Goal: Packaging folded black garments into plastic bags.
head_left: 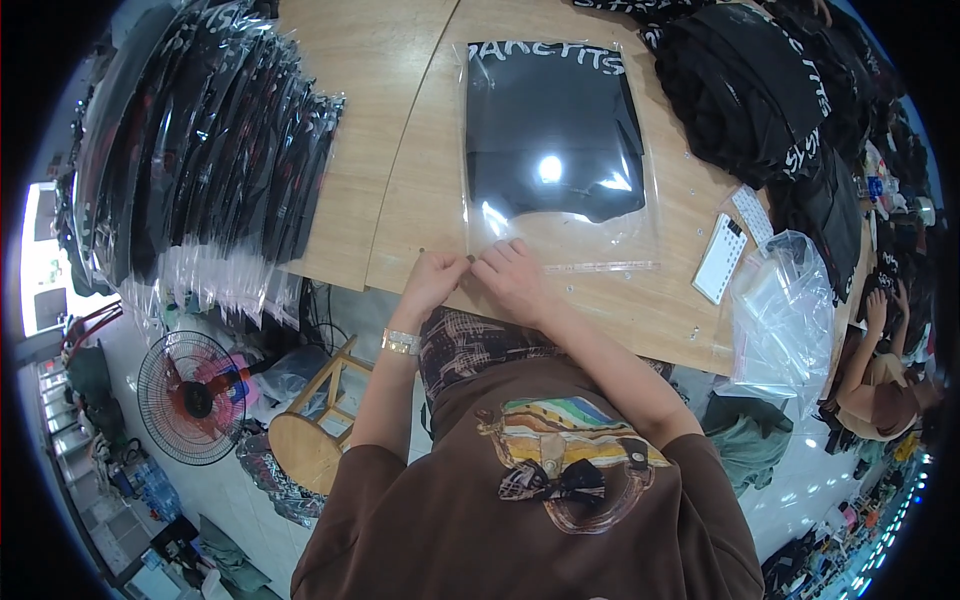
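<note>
While both hands meet at the near left corner of a clear plastic bag (pixel 590 240), the step in hand looks to be working its near edge, perhaps closing it over the folded black garment (pixel 555 120) inside. The left hand (pixel 437 278) curls its fingers in, and the right hand (pixel 510 280) bends its own close beside them; whether either is pinching film, I cannot tell. The next move seems to call for careful fingertips along the pale strip (pixel 600 267) there, keeping the film smooth. The bag lies flat on the wooden table (pixel 410 200), straight ahead of the person, its long axis running away from the body; the strip end faces the person, the garment's white lettering the far side.
</note>
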A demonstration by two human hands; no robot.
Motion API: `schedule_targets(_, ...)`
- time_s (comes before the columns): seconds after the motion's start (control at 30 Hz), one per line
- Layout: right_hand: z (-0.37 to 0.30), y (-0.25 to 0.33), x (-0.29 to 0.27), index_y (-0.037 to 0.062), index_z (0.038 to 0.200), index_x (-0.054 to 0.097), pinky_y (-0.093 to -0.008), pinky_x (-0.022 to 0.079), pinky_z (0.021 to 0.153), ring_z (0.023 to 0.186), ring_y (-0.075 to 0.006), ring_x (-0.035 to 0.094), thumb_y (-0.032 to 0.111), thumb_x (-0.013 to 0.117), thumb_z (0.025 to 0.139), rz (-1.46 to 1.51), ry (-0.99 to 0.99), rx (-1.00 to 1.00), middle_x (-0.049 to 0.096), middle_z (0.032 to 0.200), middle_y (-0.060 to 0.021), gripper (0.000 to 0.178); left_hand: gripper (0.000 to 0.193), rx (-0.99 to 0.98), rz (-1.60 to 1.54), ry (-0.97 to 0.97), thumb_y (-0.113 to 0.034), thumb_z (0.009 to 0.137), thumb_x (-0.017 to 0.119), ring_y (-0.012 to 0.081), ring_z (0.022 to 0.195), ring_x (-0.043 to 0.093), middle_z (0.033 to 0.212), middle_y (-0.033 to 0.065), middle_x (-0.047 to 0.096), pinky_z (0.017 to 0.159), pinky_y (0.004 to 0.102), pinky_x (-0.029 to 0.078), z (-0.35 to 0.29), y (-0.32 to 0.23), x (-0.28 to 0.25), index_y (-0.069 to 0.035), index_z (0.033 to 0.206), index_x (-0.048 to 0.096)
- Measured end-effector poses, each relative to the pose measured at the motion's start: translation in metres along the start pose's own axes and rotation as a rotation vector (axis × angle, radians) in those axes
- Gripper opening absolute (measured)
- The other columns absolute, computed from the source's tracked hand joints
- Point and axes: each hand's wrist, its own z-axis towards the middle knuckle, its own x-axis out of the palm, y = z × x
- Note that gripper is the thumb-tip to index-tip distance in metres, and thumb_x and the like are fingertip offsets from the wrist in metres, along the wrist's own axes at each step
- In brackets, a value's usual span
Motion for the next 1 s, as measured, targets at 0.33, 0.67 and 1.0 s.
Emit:
schedule_targets(0.33, -0.005, -0.007, 0.003, 0.0041, 0.086, 0.05, -0.0358, 0.038, 0.069, 0.077, -0.0279, 0.048, 0.004, 0.055, 0.068, 0.266, -0.067, 0.048, 0.048, 0.08, -0.0109, 0.018, 0.028, -0.028, -0.048, 0.023, -0.02, 0.084, 0.052, 0.0028, 0.043, 0.035, 0.05, -0.0055, 0.043, 0.039, 0.0209, 0.026, 0.0, 0.0, 0.003, -0.005, 0.063, 0.059)
schedule_targets(0.67, -0.188, -0.118, -0.214, 0.001, 0.088, 0.052, -0.0369, 0.044, 0.089, 0.091, -0.0235, 0.056, 0.012, 0.041, 0.09, 0.756, -1.278, 0.949, 0.058, 0.091, -0.0128, 0.015, 0.023, -0.075, -0.106, 0.018, -0.022, 0.084, 0.055, 0.0034, 0.043, 0.039, 0.053, -0.0043, 0.044, 0.039, 0.018, 0.029, -0.01, -0.009, -0.011, -0.002, 0.075, 0.063)
schedule_targets(1.0, -0.23, -0.029, -0.382, 0.0074, 0.105, 0.059, -0.0372, 0.046, 0.073, 0.082, -0.0282, 0.06, 0.024, 0.068, 0.076, -1.206, 0.069, 1.534, 0.061, 0.088, -0.0105, 0.035, 0.018, 0.653, 0.769, -0.385, -0.011, 0.076, 0.064, 0.0207, 0.064, 0.055, 0.08, 0.007, 0.057, 0.056, 0.0311, 0.045, 0.003, -0.026, -0.024, -0.005, 0.091, 0.057)
